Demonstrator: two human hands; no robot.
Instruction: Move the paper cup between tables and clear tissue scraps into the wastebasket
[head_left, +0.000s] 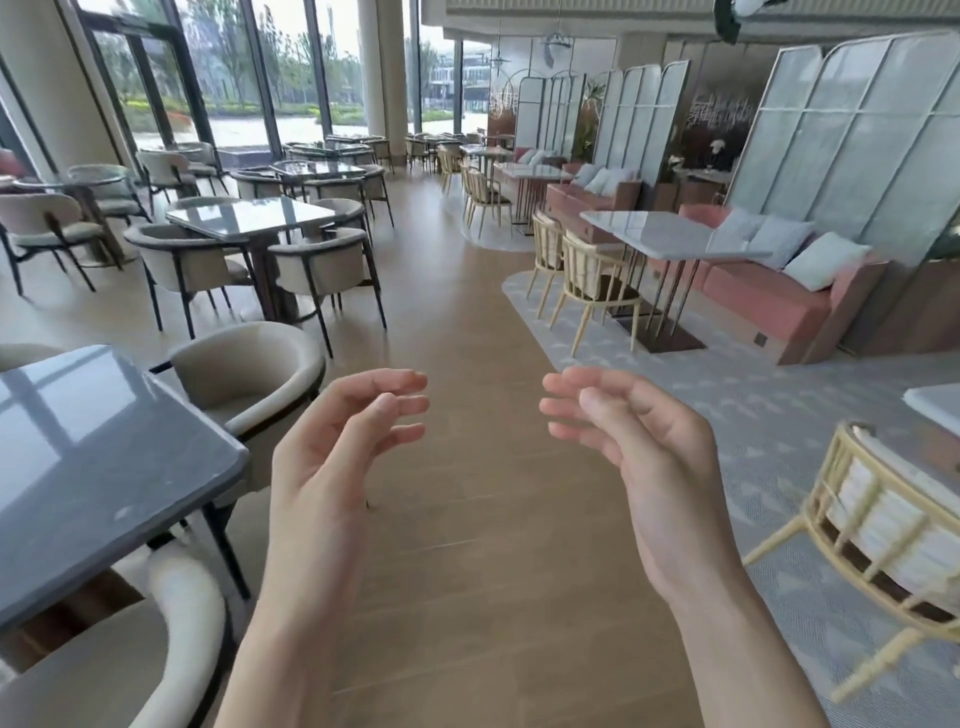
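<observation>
Left hand (332, 447) and right hand (639, 447) raised over the aisle floor (493, 519), fingers loosely curled, holding nothing.
No paper cup, tissue scraps or wastebasket visible; direction unknowable; dark table (104, 467) corner nearest the left hand.

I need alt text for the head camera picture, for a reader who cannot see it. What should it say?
Two empty hands, the left hand and right hand, are raised with relaxed fingers over a wooden aisle in a cafe. A dark grey table stands at near left and a white table with a pink sofa at right. No cup, tissue or wastebasket shows.
</observation>
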